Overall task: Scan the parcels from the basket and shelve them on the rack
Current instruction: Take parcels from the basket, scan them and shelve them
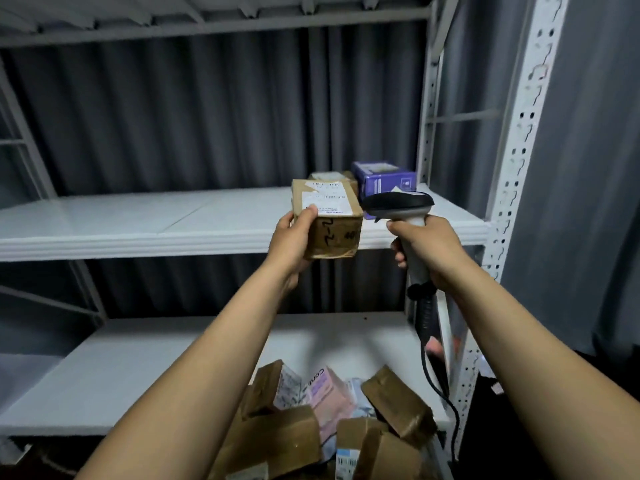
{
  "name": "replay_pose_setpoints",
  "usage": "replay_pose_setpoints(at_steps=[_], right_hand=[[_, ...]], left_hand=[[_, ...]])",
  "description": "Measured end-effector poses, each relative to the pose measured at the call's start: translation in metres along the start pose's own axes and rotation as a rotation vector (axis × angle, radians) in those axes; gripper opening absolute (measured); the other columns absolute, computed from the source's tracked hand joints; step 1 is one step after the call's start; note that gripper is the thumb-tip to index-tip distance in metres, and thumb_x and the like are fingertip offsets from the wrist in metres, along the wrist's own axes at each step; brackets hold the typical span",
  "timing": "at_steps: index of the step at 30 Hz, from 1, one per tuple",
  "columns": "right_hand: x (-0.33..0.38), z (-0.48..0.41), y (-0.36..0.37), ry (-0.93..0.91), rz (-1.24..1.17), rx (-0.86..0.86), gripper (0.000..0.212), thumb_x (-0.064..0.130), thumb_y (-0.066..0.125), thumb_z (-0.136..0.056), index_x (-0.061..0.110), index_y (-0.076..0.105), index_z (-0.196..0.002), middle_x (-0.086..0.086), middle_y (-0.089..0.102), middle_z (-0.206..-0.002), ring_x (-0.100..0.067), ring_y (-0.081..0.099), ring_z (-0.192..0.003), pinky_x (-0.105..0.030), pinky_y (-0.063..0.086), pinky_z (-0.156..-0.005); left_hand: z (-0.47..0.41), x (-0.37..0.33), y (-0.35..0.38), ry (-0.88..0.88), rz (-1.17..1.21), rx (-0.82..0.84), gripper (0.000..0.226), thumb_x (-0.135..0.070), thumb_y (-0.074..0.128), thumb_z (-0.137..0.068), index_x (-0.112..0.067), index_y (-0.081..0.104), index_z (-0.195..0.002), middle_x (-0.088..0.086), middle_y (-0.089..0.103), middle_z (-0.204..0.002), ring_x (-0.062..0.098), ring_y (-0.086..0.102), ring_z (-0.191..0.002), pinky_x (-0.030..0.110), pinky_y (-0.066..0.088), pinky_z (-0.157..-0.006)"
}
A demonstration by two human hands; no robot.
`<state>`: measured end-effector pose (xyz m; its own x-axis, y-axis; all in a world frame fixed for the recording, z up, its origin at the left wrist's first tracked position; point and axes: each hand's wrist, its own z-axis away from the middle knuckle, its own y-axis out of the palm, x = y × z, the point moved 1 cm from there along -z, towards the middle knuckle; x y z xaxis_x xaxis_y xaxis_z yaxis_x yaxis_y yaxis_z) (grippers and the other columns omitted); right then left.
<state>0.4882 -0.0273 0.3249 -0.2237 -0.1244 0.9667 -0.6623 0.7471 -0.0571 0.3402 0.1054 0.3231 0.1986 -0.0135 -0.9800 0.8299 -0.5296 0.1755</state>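
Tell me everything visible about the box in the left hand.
The cardboard box is small, oblong and brown, creased and partly taped. A white printed label covers most of its top face; black handwritten marks sit on the near face. The left hand grips its left end, thumb on the label's edge. It is held up in front of the middle shelf, with the scanner close beside its right side.

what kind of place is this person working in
Probably a parcel storeroom or sorting depot: a white metal rack with perforated uprights, a heap of brown cardboard parcels below, and a grey corded barcode scanner in the right hand beside the labelled brown cardboard box held by the left hand.
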Motion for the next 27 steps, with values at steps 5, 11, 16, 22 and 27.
replay_pose_setpoints(at_steps=[5,11,16,22,27], right_hand=[[0.001,-0.029,-0.007,0.023,0.016,-0.045,0.012,0.016,0.063,-0.089,0.005,0.060,-0.092,-0.010,0.056,-0.062,-0.019,0.048,-0.044,-0.024,0.044,-0.044],[-0.005,-0.055,-0.012,0.025,0.059,-0.042,0.012,0.017,0.064,-0.086,0.006,0.061,-0.082,-0.011,0.059,-0.061,-0.021,0.050,-0.045,-0.028,0.046,-0.049],[-0.009,-0.075,-0.014,0.027,0.063,-0.050,0.014,0.018,0.065,-0.085,0.004,0.063,-0.085,-0.012,0.060,-0.063,-0.023,0.051,-0.046,-0.029,0.045,-0.049],[-0.006,-0.095,-0.014,0.009,0.127,-0.060,0.017,0.019,0.066,-0.085,0.003,0.064,-0.091,-0.011,0.062,-0.065,-0.022,0.052,-0.048,-0.028,0.046,-0.049],[-0.006,-0.107,-0.013,0.001,0.190,-0.067,0.017,0.019,0.065,-0.086,0.003,0.063,-0.092,-0.010,0.063,-0.068,-0.021,0.053,-0.046,-0.025,0.045,-0.046]], left_hand=[[-0.028,-0.007,0.026,-0.017,-0.088,0.000,0.039,-0.048,0.044,-0.098,-0.016,0.057,-0.117,-0.002,0.068,-0.102,0.009,0.064,-0.080,0.018,0.050,-0.049],[-0.062,-0.002,0.027,0.102,-0.592,-0.151,0.070,-0.054,0.047,-0.094,-0.011,0.033,-0.146,0.013,0.052,-0.139,0.031,0.051,-0.123,0.036,0.043,-0.099],[-0.074,0.005,0.025,0.439,-0.735,-0.119,0.084,-0.023,0.078,-0.078,-0.024,0.030,-0.147,0.010,0.050,-0.136,0.025,0.048,-0.126,0.023,0.035,-0.097],[-0.106,-0.003,0.024,0.486,-0.887,-0.142,0.060,-0.020,0.075,-0.081,-0.019,0.050,-0.135,0.011,0.056,-0.130,0.027,0.052,-0.118,0.027,0.038,-0.099],[-0.137,-0.004,0.031,0.462,-0.920,-0.150,0.061,-0.019,0.075,-0.081,-0.017,0.050,-0.137,0.012,0.058,-0.129,0.029,0.054,-0.118,0.031,0.040,-0.101]])
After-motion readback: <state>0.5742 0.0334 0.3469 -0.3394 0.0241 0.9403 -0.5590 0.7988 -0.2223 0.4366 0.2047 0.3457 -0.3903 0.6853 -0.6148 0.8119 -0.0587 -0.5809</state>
